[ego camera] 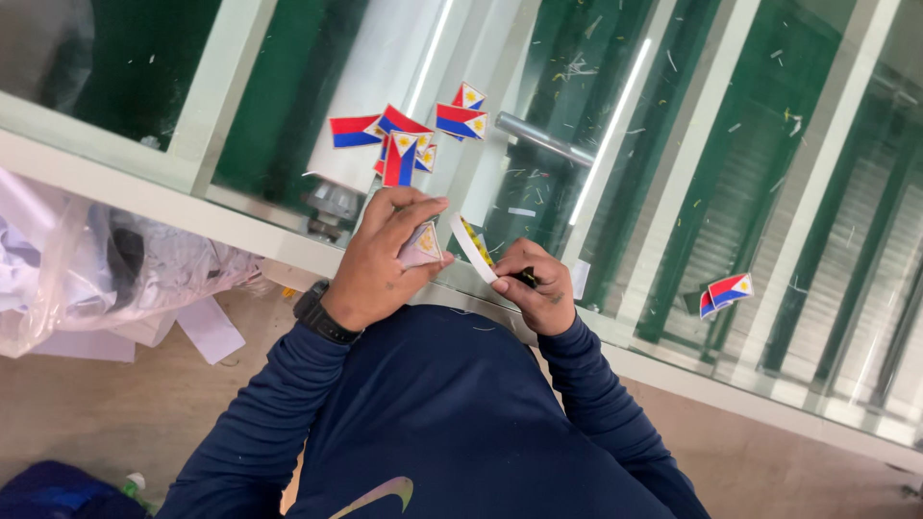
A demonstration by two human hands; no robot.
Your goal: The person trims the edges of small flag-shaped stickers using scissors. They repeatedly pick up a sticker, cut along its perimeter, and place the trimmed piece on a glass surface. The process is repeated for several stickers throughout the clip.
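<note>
A pile of cut flag stickers (409, 135) lies on the glass worktop (673, 192); left hand (385, 255) pinches another, right hand (538, 288) grips an uncut strip (473, 248) (more remains).

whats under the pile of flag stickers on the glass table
The flag stickers lie on the glass tabletop. Through the glass beneath them shows a white roll on a green surface. What lies directly beneath the stickers is covered.
</note>
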